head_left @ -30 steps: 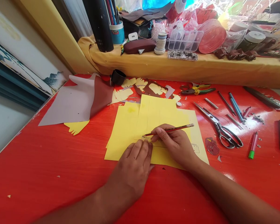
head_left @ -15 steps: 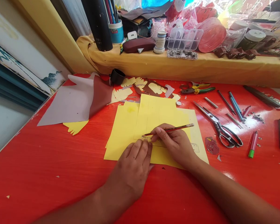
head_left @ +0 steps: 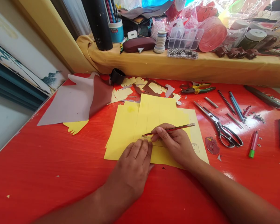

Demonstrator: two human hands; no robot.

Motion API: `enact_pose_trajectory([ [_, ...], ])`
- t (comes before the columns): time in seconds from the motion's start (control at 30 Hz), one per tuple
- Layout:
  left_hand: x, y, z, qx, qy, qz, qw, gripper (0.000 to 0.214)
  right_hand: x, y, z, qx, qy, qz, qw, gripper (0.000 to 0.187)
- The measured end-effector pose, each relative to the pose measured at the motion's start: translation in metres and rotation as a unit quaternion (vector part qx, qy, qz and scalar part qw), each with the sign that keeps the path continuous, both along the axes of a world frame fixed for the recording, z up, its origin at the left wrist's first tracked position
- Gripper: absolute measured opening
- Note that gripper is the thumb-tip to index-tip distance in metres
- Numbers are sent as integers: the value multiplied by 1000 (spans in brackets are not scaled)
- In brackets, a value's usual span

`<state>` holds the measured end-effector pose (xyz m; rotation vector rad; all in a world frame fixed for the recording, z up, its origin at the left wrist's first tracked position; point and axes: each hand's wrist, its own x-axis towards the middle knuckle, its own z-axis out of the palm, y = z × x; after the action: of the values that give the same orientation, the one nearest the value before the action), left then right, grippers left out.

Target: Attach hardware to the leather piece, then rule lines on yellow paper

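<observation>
My right hand is closed around a red pencil, its tip resting on the yellow paper sheets spread on the red table. My left hand lies flat on the lower edge of the paper, fingers stretched out, pressing down a small clear ruler just beside the pencil tip. Faint pencil lines run down the top yellow sheet.
Large scissors lie right of the paper, with pliers, several pens and a green-capped marker. A grey and brown sheet lies at the left. Paper cut-outs and a black cup sit behind. A cluttered yellow shelf runs along the back.
</observation>
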<state>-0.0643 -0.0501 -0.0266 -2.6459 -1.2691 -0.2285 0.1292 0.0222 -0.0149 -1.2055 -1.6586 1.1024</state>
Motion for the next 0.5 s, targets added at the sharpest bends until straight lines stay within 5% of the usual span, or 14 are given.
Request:
enact_pose_trajectory([
  [0.5,0,1,1,5,13,3,1000,52,0,0,-1,1,2,7,1000,31],
])
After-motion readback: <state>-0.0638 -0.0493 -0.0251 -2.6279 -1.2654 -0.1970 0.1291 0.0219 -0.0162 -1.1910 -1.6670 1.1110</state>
